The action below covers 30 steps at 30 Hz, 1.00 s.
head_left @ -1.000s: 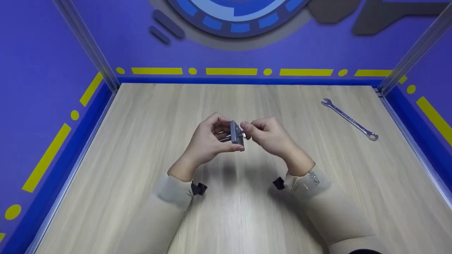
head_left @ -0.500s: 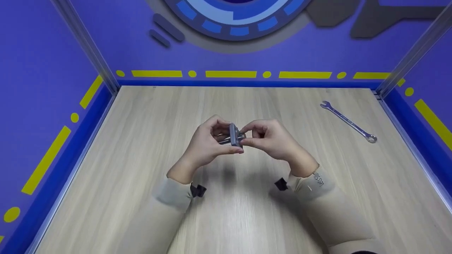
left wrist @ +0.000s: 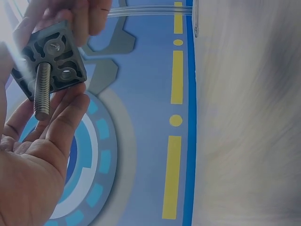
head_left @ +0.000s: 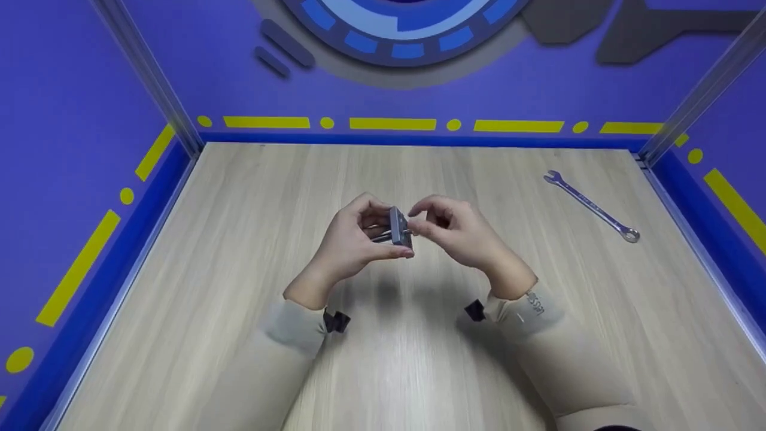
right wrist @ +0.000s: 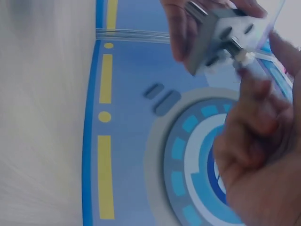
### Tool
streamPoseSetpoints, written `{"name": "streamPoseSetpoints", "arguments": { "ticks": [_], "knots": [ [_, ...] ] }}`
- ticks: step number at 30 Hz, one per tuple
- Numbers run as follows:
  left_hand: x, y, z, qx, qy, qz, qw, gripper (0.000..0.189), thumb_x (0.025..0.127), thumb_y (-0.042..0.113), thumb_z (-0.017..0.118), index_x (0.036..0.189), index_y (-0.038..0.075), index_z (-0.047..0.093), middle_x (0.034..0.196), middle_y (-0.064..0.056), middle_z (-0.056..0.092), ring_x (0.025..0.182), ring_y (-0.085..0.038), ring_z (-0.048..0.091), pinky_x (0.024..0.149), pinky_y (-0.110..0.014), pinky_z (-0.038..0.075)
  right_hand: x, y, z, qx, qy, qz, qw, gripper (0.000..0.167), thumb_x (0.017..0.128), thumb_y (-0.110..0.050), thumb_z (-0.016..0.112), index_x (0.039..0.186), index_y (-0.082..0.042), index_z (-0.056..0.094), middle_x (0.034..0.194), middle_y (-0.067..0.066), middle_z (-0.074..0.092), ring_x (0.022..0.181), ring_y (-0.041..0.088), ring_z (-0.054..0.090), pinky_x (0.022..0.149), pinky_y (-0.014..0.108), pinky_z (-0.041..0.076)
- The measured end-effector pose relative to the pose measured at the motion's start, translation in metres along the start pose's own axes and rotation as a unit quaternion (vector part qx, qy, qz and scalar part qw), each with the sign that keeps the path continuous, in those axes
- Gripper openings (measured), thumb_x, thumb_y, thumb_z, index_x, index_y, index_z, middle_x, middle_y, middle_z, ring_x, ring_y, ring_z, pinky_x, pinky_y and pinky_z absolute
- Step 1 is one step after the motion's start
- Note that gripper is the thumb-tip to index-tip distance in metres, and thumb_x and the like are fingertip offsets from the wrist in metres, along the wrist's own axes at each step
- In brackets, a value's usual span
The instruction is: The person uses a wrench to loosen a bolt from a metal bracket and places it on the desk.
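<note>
My left hand [head_left: 350,236] holds a small dark grey square plate [head_left: 397,227] by its edges, upright above the table. A threaded bolt [left wrist: 42,92] sticks out of the plate's ribbed back in the left wrist view. From the plate's other face juts a short metal end [right wrist: 233,47], with a small bright piece [right wrist: 242,57] at its tip, too blurred to name. Beside that tip is my right hand [head_left: 458,230], thumb and forefinger spread apart. One of its fingertips is close to the bright piece in the right wrist view; contact cannot be told.
A combination wrench [head_left: 591,206] lies on the wooden table [head_left: 251,239] at the right. Blue printed panels [head_left: 389,102] wall the table at the back and both sides, with metal profiles [head_left: 149,78] at the corners.
The right thumb and forefinger closed around the metal end half a second ago and are now parted from it. The left hand and plate have stayed nearly still.
</note>
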State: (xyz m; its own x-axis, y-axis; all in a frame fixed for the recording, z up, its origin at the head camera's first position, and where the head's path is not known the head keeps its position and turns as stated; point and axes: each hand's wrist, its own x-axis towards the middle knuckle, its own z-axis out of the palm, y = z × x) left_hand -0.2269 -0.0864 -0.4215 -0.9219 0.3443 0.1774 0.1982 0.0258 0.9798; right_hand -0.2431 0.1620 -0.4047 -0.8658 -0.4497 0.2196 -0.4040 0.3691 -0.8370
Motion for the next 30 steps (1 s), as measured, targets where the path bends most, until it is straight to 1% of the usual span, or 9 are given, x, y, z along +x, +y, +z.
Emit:
{"name": "streamPoseSetpoints", "arguments": {
  "ticks": [4,8,12,16,21,24,26,28,30],
  "knots": [
    [0.0,0.0,0.001,0.002,0.0,0.0,1.0,0.071,0.076,0.009,0.107,0.133,0.005,0.065,0.138,-0.014,0.073,0.128,-0.028,0.079,0.115,-0.034,0.066,0.004,0.002,0.008,-0.025,0.004,0.056,0.9981,0.044,0.118,-0.04,0.062,0.09,-0.01,0.079,0.079,-0.003,0.064,0.074,0.016,0.054,0.065,0.027,0.045],
    [0.0,-0.002,0.001,0.002,-0.004,0.002,1.0,0.069,0.077,0.01,0.107,0.132,0.006,0.065,0.138,-0.013,0.073,0.13,-0.028,0.078,0.115,-0.034,0.066,0.005,0.003,0.011,-0.012,-0.006,0.056,0.9983,0.052,0.119,-0.037,0.061,0.078,-0.007,0.073,0.073,-0.003,0.061,0.067,0.014,0.05,0.06,0.025,0.042],
    [0.001,-0.003,0.0,0.003,-0.003,-0.004,1.0,0.064,0.079,0.013,0.106,0.129,0.009,0.067,0.135,-0.011,0.074,0.129,-0.025,0.079,0.113,-0.033,0.067,0.003,0.002,0.008,0.004,-0.015,0.031,0.9994,0.031,0.114,-0.027,0.071,0.092,-0.007,0.078,0.075,-0.002,0.064,0.063,0.011,0.051,0.056,0.021,0.042],
    [0.004,-0.001,-0.002,-0.002,0.007,-0.008,0.9999,0.064,0.079,0.013,0.106,0.129,0.01,0.067,0.132,-0.011,0.075,0.126,-0.025,0.08,0.112,-0.034,0.068,0.002,-0.001,0.004,0.01,-0.011,0.001,0.9999,0.011,0.108,-0.017,0.079,0.112,-0.009,0.083,0.09,0.002,0.074,0.069,0.011,0.059,0.058,0.02,0.048],
    [0.013,0.005,-0.006,0.011,0.001,-0.023,0.9997,0.066,0.077,0.014,0.108,0.129,0.01,0.067,0.133,-0.01,0.074,0.126,-0.024,0.079,0.112,-0.033,0.068,0.002,0.002,0.002,-0.007,0.025,-0.063,0.9976,0.021,0.099,0.003,0.082,0.114,-0.011,0.086,0.111,0.006,0.08,0.077,0.011,0.062,0.067,0.019,0.05],
    [0.022,0.011,-0.01,0.025,-0.008,-0.032,0.9992,0.068,0.076,0.015,0.109,0.129,0.01,0.068,0.134,-0.01,0.075,0.126,-0.024,0.078,0.111,-0.034,0.068,0.006,0.002,-0.002,-0.016,0.032,-0.103,0.994,0.026,0.097,0.011,0.078,0.112,-0.009,0.087,0.12,0.011,0.081,0.082,0.01,0.063,0.071,0.017,0.051],
    [0.028,0.014,-0.012,0.031,-0.01,-0.031,0.999,0.069,0.076,0.017,0.109,0.131,0.01,0.067,0.134,-0.01,0.075,0.126,-0.024,0.078,0.111,-0.035,0.068,0.011,0.0,-0.008,-0.019,0.032,-0.117,0.9925,0.03,0.097,0.012,0.074,0.117,-0.006,0.086,0.125,0.015,0.08,0.082,0.011,0.062,0.07,0.017,0.051],
    [0.034,0.017,-0.015,0.034,-0.006,-0.025,0.9991,0.07,0.076,0.019,0.109,0.132,0.01,0.067,0.134,-0.009,0.076,0.125,-0.024,0.078,0.111,-0.036,0.068,0.016,-0.003,-0.015,-0.015,0.035,-0.105,0.9937,0.034,0.099,0.01,0.07,0.128,-0.004,0.082,0.129,0.015,0.079,0.081,0.011,0.061,0.069,0.017,0.051],
    [0.04,0.017,-0.016,0.034,0.006,-0.018,0.9992,0.071,0.076,0.02,0.109,0.133,0.011,0.067,0.133,-0.009,0.076,0.124,-0.024,0.079,0.112,-0.036,0.068,0.023,-0.006,-0.02,0.0,0.046,-0.067,0.9967,0.031,0.104,0.0,0.069,0.134,-0.002,0.078,0.125,0.013,0.079,0.078,0.01,0.059,0.067,0.019,0.05]
  ]
}}
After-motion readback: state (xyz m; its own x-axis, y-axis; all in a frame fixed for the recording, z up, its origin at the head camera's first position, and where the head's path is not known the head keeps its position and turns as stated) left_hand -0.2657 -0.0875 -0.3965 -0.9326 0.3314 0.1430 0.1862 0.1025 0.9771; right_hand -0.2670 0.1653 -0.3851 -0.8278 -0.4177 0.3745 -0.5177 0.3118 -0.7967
